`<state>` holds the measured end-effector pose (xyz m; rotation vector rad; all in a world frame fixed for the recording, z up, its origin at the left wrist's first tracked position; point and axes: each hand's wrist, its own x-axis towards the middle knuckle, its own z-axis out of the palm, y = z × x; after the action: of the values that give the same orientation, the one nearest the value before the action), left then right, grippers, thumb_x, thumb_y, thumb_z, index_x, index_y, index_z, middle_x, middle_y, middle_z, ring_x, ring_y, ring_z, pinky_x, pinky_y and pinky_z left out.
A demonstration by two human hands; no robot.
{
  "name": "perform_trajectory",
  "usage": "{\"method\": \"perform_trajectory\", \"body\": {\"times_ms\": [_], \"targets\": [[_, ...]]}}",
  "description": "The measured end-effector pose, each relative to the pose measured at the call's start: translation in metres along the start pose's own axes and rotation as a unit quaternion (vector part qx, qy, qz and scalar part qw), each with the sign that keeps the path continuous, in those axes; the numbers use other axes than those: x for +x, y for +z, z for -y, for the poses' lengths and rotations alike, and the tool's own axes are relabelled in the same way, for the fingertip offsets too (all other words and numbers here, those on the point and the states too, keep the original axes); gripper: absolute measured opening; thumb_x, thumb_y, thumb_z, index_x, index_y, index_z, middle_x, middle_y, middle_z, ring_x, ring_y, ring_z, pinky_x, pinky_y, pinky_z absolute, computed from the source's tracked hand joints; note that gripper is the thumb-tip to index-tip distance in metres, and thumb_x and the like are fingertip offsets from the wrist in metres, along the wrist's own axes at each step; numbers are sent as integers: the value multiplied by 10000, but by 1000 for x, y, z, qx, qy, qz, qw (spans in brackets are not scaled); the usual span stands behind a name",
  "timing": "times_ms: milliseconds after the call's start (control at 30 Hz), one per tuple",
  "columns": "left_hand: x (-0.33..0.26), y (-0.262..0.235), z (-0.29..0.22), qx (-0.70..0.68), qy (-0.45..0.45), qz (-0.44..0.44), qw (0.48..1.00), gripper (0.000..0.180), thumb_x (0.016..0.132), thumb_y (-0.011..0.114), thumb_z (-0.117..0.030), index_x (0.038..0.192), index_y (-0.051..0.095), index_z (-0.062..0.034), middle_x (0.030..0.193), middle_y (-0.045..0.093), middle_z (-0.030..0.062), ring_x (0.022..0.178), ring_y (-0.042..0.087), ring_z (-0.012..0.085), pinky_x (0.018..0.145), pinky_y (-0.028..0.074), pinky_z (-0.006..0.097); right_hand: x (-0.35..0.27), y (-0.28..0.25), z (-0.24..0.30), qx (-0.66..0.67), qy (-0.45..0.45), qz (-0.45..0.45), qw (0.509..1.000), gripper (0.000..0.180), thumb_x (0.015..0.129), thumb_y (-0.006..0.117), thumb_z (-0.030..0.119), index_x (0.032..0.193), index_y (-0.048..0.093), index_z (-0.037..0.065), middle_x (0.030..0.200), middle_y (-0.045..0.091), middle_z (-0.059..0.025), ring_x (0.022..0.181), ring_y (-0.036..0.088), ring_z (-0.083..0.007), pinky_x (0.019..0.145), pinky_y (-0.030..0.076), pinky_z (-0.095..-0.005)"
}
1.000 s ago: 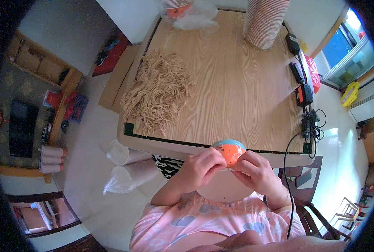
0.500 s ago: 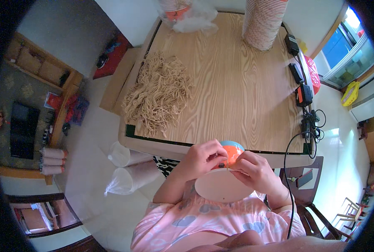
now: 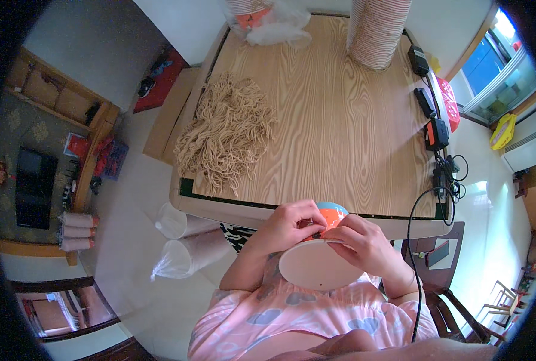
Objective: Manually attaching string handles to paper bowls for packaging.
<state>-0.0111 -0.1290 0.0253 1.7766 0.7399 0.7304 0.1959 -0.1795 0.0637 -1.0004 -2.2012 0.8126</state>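
Both hands (image 3: 325, 231) grip an orange-and-blue paper bowl (image 3: 319, 256), white bottom up.

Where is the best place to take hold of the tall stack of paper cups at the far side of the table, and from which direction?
Probably by its lower side wall, reaching across from the near edge of the wooden table. The stack of paper cups stands upright and tall, so a low, encircling grip should keep it from toppling.

We see bare surface (image 3: 340, 138) right of the noodle pile (image 3: 229, 129); beyond it, stacked cups (image 3: 379, 30) and a plastic bag (image 3: 274, 21) block the far edge.
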Motion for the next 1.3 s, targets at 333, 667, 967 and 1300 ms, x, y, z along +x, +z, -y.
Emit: {"method": "perform_trajectory", "body": {"times_ms": [333,667,967,1300], "targets": [[-4,-2,0,-90,-81,-6,993,50,804,683,-36,843,654,-26,782,567,6,686,534,61,587,426,218,14,-1,-32,205,241,33,948,173,868,625,151,945,658,0,836,664,-125,776,633,-194,683,494,-315],[-4,4,1,-89,-64,-32,993,45,816,660,-17,823,615,-21,763,563,0,656,535,40,568,428,199,17,8,-52,334,211,91,914,156,857,650,123,965,668,11,840,657,-29,770,562,-86,684,449,-246],[-5,8,8,-101,-50,-73,991,81,812,658,-25,803,579,-30,708,564,-22,617,512,21,532,416,194,22,10,-48,328,191,59,923,68,820,664,84,854,653,26,738,616,9,660,511,-65,574,402,-233],[-11,8,17,-144,-127,-57,980,74,832,645,-36,870,582,-27,722,569,-32,627,499,11,538,410,191,12,-3,-29,264,162,12,951,176,806,691,135,932,615,37,846,631,-75,761,608,-168,664,485,-309]]}}
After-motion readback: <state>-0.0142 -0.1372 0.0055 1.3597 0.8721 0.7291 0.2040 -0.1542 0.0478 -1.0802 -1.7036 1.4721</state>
